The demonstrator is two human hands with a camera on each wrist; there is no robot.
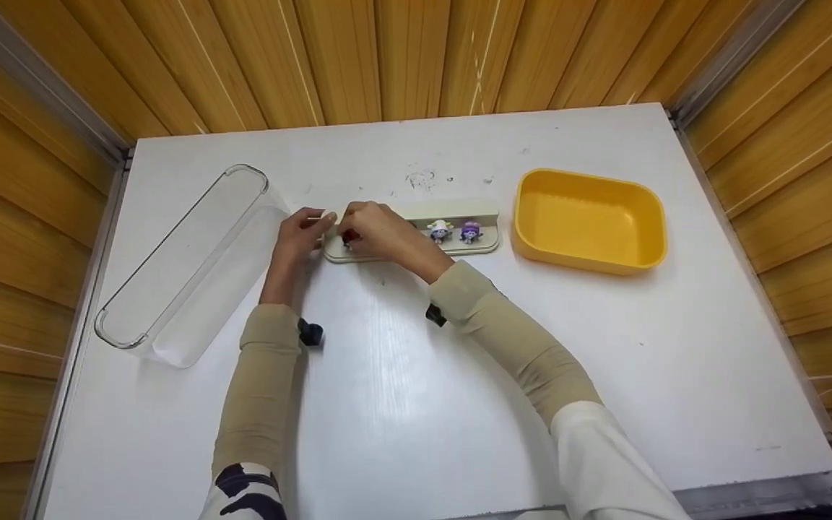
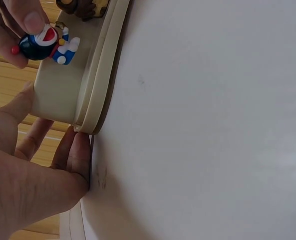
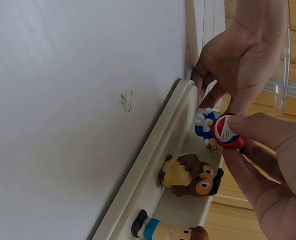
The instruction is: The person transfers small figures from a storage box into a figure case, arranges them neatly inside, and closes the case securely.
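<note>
My right hand (image 1: 383, 230) pinches a red-and-blue cartoon cat figurine (image 3: 220, 130) by its head, over the left end of a cream display shelf (image 1: 487, 249). In the left wrist view the figurine (image 2: 48, 44) is tilted, its feet pointing away from the fingers. My left hand (image 2: 33, 185) holds that end of the shelf, thumb at the back wall and fingertips by the base. Beside the cat, an owl figurine (image 3: 190, 175) stands on the shelf, then a figurine with blue shorts (image 3: 162, 231). Farther right are a white-hatted figurine (image 1: 440, 230) and a purple-hatted one (image 1: 470, 231).
A long clear plastic bin (image 1: 206, 289) lies slanted to the left of my hands. On the right stands a yellow rectangular tub (image 1: 589, 261). Both are on the white table (image 1: 373, 404), which has wood-patterned panels (image 1: 416, 58) around it.
</note>
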